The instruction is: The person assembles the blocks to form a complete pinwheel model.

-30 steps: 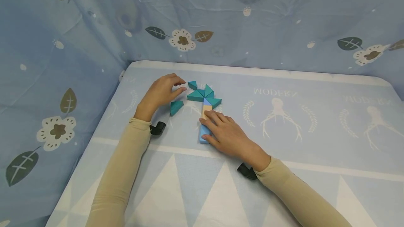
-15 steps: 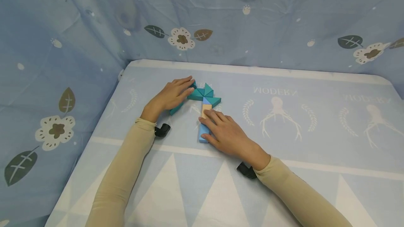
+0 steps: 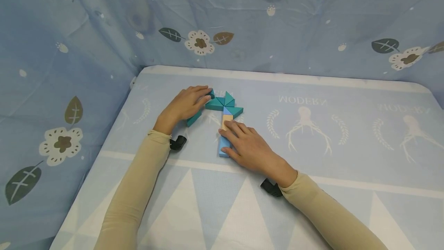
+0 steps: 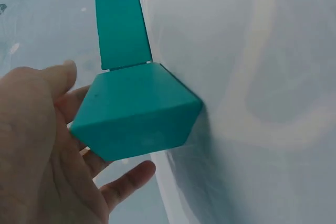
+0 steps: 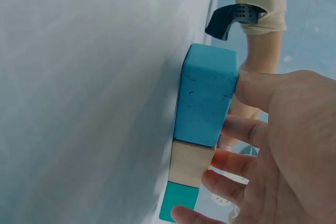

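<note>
Flat wooden blocks form a tree-like row on the table. At its lower end, a blue block adjoins a beige block, with a small periwinkle triangle above it. Several teal triangular blocks fan out around the top. My left hand pinches a teal triangle at the fan's upper left, partly hidden by thumb and fingers. Another teal block lies loose below that hand. My right hand rests with extended fingers on the blue and beige blocks; the right wrist view shows thumb and fingertips along their side.
The table has a pale blue and white printed cover. Patterned blue cloth hangs behind it and at the left. A black wrist fitting sits under my left wrist, another black fitting under my right.
My left hand has moved right onto the upper-left teal triangle, then drawn back slightly left. Its forearm now partly covers the loose teal block. My right hand stays in place.
</note>
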The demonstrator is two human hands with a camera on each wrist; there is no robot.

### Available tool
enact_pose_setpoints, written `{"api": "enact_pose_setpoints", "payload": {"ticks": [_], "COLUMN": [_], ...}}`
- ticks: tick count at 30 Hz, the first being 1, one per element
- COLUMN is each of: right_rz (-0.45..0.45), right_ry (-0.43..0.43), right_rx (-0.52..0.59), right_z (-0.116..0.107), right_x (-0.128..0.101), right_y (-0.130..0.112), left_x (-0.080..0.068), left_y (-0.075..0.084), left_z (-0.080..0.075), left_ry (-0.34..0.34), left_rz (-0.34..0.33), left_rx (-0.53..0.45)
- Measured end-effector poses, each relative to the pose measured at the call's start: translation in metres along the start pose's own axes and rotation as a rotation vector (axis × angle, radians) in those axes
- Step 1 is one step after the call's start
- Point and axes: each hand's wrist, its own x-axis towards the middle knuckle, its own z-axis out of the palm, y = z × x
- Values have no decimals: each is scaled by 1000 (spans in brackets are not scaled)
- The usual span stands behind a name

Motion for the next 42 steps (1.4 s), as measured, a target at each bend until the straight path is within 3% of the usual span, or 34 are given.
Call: {"api": "enact_pose_setpoints", "payload": {"ticks": [4,12,20,28,33,42], "right_rz": [1,5,4,10,11,16], "right_ry": [-7,-12,-11,-17,-14,-25], "right_rx": [2,3,0,6,7,0], "right_z": [0,2,2,0,1,1], "right_x": [0,0,0,0,0,0], "right_y": [0,-1,-1,-1,-1,-1], "left_x": [-1,-4,-5,-5,-8,-15], "left_y": [-1,-3,-8,-10,-10,-18], "left_z": [-1,-5,-5,-7,-14,-30], "left_ry": [4,100,167,246,214,60], "left_rz": [-12,-55,-114,-106,-119,-65], "left_rx": [42,126,39,44,7,-64]}}
